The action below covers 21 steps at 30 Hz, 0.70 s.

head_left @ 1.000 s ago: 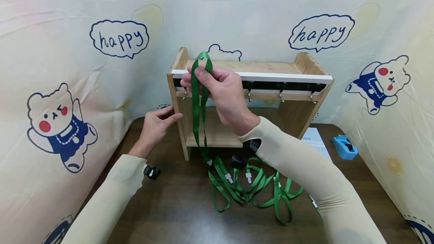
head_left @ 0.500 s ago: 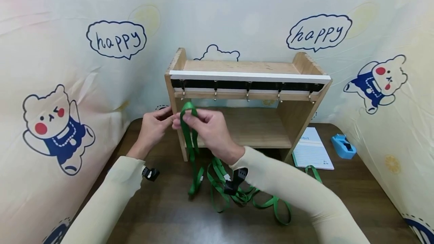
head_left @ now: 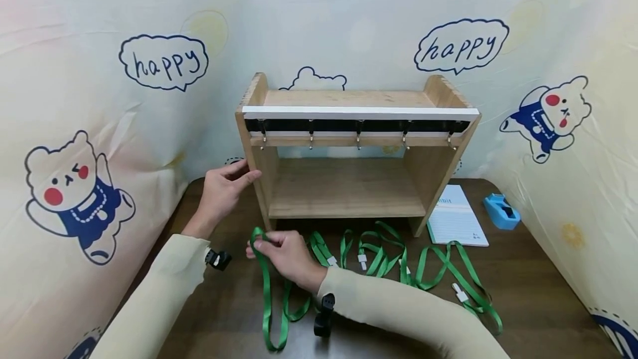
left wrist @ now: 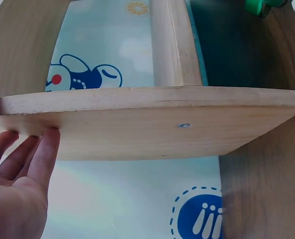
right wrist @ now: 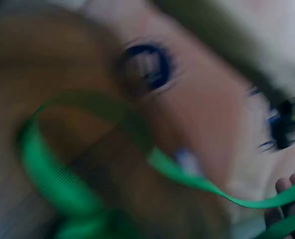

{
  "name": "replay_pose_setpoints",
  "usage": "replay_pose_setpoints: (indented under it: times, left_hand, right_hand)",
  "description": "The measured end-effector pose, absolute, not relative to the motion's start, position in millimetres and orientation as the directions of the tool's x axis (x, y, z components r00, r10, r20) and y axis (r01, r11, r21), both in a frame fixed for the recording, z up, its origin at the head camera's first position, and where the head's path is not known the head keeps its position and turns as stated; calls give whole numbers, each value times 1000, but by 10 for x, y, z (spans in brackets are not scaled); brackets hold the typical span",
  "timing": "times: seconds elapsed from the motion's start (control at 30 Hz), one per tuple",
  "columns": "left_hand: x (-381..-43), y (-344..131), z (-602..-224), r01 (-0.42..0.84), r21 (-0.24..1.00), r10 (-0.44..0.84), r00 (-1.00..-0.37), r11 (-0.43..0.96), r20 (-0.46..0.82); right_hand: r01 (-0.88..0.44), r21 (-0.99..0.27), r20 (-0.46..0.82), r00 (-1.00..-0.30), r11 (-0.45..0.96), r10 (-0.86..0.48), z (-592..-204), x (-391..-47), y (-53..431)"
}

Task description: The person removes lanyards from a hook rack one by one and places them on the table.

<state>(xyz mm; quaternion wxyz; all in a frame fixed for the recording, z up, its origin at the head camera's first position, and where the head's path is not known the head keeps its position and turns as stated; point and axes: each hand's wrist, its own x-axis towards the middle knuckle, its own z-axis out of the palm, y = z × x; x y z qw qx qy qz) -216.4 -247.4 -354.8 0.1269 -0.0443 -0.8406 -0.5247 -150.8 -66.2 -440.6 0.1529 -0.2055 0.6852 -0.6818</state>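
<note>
In the head view, my left hand [head_left: 219,195] grips the left side panel of a small wooden shelf [head_left: 349,190], thumb over its front edge. The left wrist view shows the fingertips of that hand [left wrist: 23,184] against the panel's outer face. Low before the shelf's left foot, my right hand [head_left: 289,256] pinches a green lanyard [head_left: 267,298] near the top of its loop, and the rest hangs down in front of the tabletop. The same lanyard [right wrist: 52,174] looks blurred in the right wrist view, with only a few fingertips showing at the right edge.
Metal hooks [head_left: 358,138] line a black strip below the shelf's white front edge. More green lanyards [head_left: 320,248] with white clips [head_left: 362,261] lie on the dark wooden table [head_left: 219,303]. A notebook [head_left: 458,223] and a blue tape dispenser [head_left: 500,211] are at the right; patterned cloth surrounds the table.
From in front of the hook strip, my right hand has come down and left to near the table, still pinching the lanyard. My left hand keeps its place on the panel.
</note>
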Motion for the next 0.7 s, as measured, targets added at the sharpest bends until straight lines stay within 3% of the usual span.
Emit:
replay_pose_setpoints:
  times: [0.13,0.23,0.47,0.7]
  left_hand:
    - [-2151,-2469,-3543,191,882,-59,-969,431,239]
    - [-2144,-2466,-3532,191,886,-56,-970,422,235]
    - [-2136,-2459,-3508,205,887,-52,-967,414,248]
    - [-2144,-2462,-3551,209,882,-63,-964,423,259]
  right_hand:
    - [-197,-930,25,-875,310,-483,-4742,-1489,-686]
    - [-252,-873,-4,-852,418,-523,-4863,-1460,-669]
    - [-248,-912,-11,-781,326,-624,-4830,-1396,-591]
    - [-74,-995,15,-763,64,-646,-4675,-1438,-311]
